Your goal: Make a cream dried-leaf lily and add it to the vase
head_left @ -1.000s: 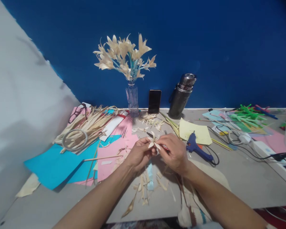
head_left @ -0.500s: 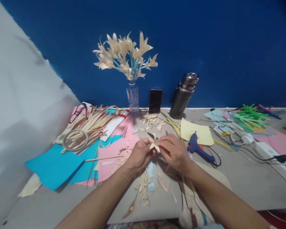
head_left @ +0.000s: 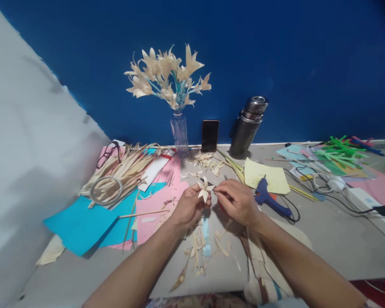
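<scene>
Pinched in my left hand [head_left: 188,206] is a small cream husk flower [head_left: 205,190], its pointed petals spread toward me. My right hand [head_left: 236,201] is just to the right of the flower, thumb and forefinger pressed together close to a petal tip. Whatever those fingertips hold, if anything, is too small to make out. Below both hands lie pale husk scraps [head_left: 195,252] and a light blue strip [head_left: 205,237]. A blue glue gun [head_left: 271,199] rests to the right of my right hand, partly on a yellow sheet [head_left: 280,177].
Similar flowers [head_left: 167,70] stand in a clear bottle [head_left: 179,134] at the back. Beside it are a phone [head_left: 209,136] and a dark flask [head_left: 247,128]. Dried husks [head_left: 131,164], a tape roll [head_left: 98,201] and blue sheets [head_left: 80,220] lie left; a power strip [head_left: 370,205] lies right.
My right hand has drawn slightly right, away from the flower. The flower has tilted in my left hand and shows more of its open face. The view has shifted a little.
</scene>
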Demonstrator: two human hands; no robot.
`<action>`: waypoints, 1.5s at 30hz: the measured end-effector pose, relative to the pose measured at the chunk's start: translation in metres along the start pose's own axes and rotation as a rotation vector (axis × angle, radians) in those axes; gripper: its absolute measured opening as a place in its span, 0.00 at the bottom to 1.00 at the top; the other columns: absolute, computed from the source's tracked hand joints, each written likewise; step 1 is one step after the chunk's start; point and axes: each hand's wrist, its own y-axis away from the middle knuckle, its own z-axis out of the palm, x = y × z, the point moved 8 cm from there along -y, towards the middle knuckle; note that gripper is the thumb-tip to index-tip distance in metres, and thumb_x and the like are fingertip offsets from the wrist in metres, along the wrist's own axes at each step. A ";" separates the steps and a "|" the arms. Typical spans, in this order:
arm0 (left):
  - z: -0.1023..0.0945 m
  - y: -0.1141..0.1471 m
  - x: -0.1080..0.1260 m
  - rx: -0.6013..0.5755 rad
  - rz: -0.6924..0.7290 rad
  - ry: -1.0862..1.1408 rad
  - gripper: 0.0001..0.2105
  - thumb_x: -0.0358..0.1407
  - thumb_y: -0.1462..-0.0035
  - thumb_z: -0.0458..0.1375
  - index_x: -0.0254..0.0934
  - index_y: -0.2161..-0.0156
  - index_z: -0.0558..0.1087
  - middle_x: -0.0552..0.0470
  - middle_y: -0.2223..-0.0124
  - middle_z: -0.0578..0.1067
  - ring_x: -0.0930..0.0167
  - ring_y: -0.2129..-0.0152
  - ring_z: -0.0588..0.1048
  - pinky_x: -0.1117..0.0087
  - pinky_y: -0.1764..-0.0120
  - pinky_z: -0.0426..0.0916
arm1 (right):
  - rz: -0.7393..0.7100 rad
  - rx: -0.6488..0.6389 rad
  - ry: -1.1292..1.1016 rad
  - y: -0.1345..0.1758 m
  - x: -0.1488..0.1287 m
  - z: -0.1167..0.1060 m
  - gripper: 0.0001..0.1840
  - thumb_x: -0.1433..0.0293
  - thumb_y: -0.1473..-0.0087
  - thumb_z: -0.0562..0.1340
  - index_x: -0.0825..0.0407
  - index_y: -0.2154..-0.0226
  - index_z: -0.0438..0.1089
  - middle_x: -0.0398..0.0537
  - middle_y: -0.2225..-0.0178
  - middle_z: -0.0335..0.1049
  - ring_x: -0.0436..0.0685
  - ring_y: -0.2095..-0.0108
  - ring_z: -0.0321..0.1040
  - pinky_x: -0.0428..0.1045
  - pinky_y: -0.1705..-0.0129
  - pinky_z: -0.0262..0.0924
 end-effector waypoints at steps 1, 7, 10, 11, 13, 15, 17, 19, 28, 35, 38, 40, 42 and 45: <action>-0.001 -0.001 -0.001 0.003 0.003 0.006 0.10 0.30 0.59 0.70 0.31 0.72 0.73 0.53 0.76 0.73 0.77 0.81 0.68 0.76 0.73 0.62 | 0.005 -0.007 -0.004 0.000 0.000 0.001 0.06 0.75 0.40 0.61 0.50 0.65 0.72 0.49 0.68 0.75 0.56 0.66 0.71 0.50 0.64 0.64; -0.002 -0.001 -0.003 -0.008 0.013 0.054 0.11 0.32 0.58 0.71 0.31 0.73 0.73 0.54 0.78 0.72 0.78 0.82 0.67 0.77 0.75 0.62 | -0.035 0.020 0.001 0.000 -0.010 -0.001 0.03 0.75 0.41 0.63 0.51 0.65 0.72 0.48 0.68 0.75 0.55 0.66 0.72 0.49 0.64 0.64; 0.000 0.000 -0.004 -0.024 0.005 0.063 0.11 0.32 0.58 0.72 0.31 0.72 0.74 0.54 0.78 0.72 0.78 0.82 0.66 0.77 0.75 0.61 | -0.065 0.052 0.040 0.000 -0.020 -0.004 0.03 0.74 0.42 0.65 0.50 0.65 0.72 0.48 0.70 0.76 0.56 0.67 0.72 0.49 0.65 0.62; 0.000 0.001 -0.004 -0.024 0.003 0.061 0.11 0.32 0.58 0.72 0.31 0.72 0.74 0.54 0.78 0.72 0.78 0.81 0.67 0.78 0.75 0.61 | -0.060 0.060 0.055 0.001 -0.022 -0.004 0.03 0.73 0.42 0.65 0.50 0.66 0.72 0.47 0.71 0.75 0.55 0.68 0.72 0.49 0.65 0.61; 0.001 0.001 -0.004 -0.020 0.005 0.054 0.12 0.32 0.59 0.72 0.31 0.73 0.74 0.54 0.78 0.72 0.78 0.81 0.67 0.78 0.75 0.61 | -0.046 0.066 0.080 0.002 -0.024 -0.004 0.03 0.73 0.41 0.64 0.49 0.66 0.72 0.46 0.72 0.75 0.55 0.70 0.71 0.49 0.67 0.60; 0.001 0.002 -0.005 -0.016 0.005 0.052 0.12 0.33 0.59 0.73 0.31 0.73 0.74 0.54 0.78 0.72 0.78 0.82 0.67 0.78 0.75 0.61 | -0.048 0.066 0.092 0.004 -0.024 -0.004 0.04 0.75 0.41 0.63 0.50 0.65 0.72 0.45 0.73 0.75 0.54 0.71 0.71 0.49 0.67 0.60; 0.002 0.002 -0.006 -0.021 -0.008 0.066 0.12 0.33 0.59 0.73 0.30 0.74 0.74 0.54 0.79 0.72 0.79 0.83 0.66 0.79 0.76 0.61 | -0.056 0.068 0.094 0.005 -0.024 -0.003 0.05 0.76 0.41 0.62 0.50 0.65 0.72 0.45 0.72 0.75 0.54 0.71 0.70 0.49 0.66 0.60; 0.005 0.003 -0.007 -0.045 -0.033 0.083 0.12 0.33 0.60 0.73 0.29 0.74 0.75 0.53 0.78 0.72 0.79 0.83 0.67 0.79 0.76 0.61 | -0.055 0.078 0.090 0.005 -0.023 -0.003 0.06 0.77 0.42 0.62 0.50 0.64 0.72 0.45 0.72 0.76 0.54 0.71 0.70 0.49 0.66 0.60; 0.009 0.009 -0.018 -0.102 -0.164 0.189 0.12 0.33 0.58 0.73 0.30 0.74 0.74 0.54 0.78 0.71 0.79 0.82 0.66 0.76 0.74 0.64 | -0.056 0.095 0.038 0.005 -0.022 -0.007 0.07 0.77 0.41 0.61 0.50 0.64 0.72 0.45 0.72 0.76 0.54 0.71 0.71 0.49 0.66 0.61; 0.005 0.005 -0.016 -0.078 -0.127 0.170 0.13 0.31 0.60 0.74 0.29 0.73 0.75 0.54 0.78 0.71 0.79 0.83 0.65 0.76 0.74 0.62 | -0.026 0.088 0.034 0.003 -0.019 -0.008 0.04 0.75 0.41 0.62 0.51 0.65 0.72 0.45 0.72 0.75 0.53 0.72 0.71 0.48 0.68 0.61; 0.010 0.006 -0.012 -0.107 -0.099 0.152 0.13 0.33 0.59 0.74 0.29 0.74 0.74 0.54 0.78 0.70 0.79 0.82 0.64 0.75 0.74 0.61 | 0.032 0.127 0.023 0.002 -0.012 -0.012 0.05 0.75 0.41 0.61 0.51 0.66 0.72 0.46 0.72 0.76 0.53 0.72 0.70 0.48 0.68 0.61; 0.012 0.006 -0.009 -0.114 -0.077 0.120 0.13 0.34 0.58 0.73 0.30 0.74 0.73 0.54 0.79 0.69 0.79 0.83 0.63 0.74 0.74 0.61 | 0.078 0.126 0.026 0.002 -0.007 -0.013 0.05 0.75 0.41 0.61 0.51 0.66 0.72 0.45 0.72 0.75 0.52 0.73 0.70 0.47 0.68 0.61; 0.011 0.006 -0.007 -0.088 -0.052 0.075 0.13 0.34 0.58 0.73 0.30 0.75 0.73 0.54 0.79 0.69 0.79 0.83 0.63 0.75 0.74 0.60 | 0.129 0.089 0.015 0.003 -0.002 -0.009 0.05 0.74 0.42 0.61 0.51 0.67 0.72 0.45 0.72 0.75 0.52 0.73 0.70 0.47 0.69 0.61; 0.005 0.004 -0.005 -0.025 -0.013 0.037 0.13 0.34 0.59 0.73 0.30 0.75 0.73 0.54 0.80 0.69 0.78 0.83 0.64 0.76 0.75 0.59 | 0.234 0.008 -0.049 0.004 0.008 0.000 0.04 0.73 0.43 0.62 0.50 0.68 0.72 0.44 0.72 0.75 0.52 0.74 0.69 0.46 0.71 0.60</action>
